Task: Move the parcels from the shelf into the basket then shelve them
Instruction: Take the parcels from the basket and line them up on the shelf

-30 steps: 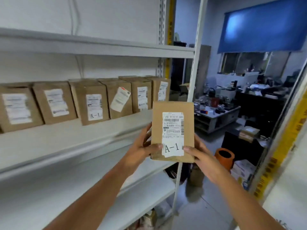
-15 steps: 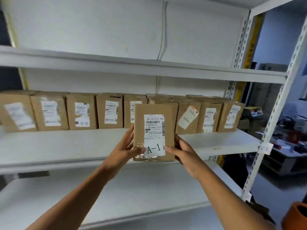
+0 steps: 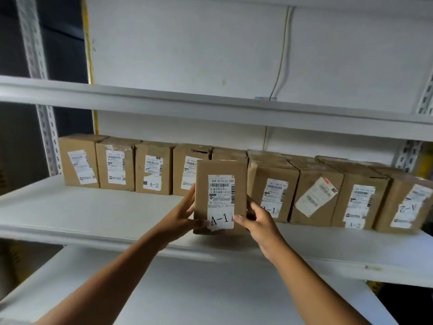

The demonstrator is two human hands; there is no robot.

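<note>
Parcel (image 3: 220, 195) marked A-1 stands upright at the near edge of the middle shelf (image 3: 93, 214), clamped between both hands: left hand (image 3: 181, 216) flat on its left side with the thumb on the front, right hand (image 3: 255, 221) wrapped round its right side. Best slide it straight back into the gap in the far row (image 3: 271, 198), label facing out, squared beside the other A-1 box

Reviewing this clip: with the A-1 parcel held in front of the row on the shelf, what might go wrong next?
1. The A-1 parcel is held by the left hand and right hand low down, so it may tip.
2. The row looks tightly packed, so pushing it in may knock the parcel behind or the neighbouring A-1 box.
3. The tilted-label box may shift.
</note>
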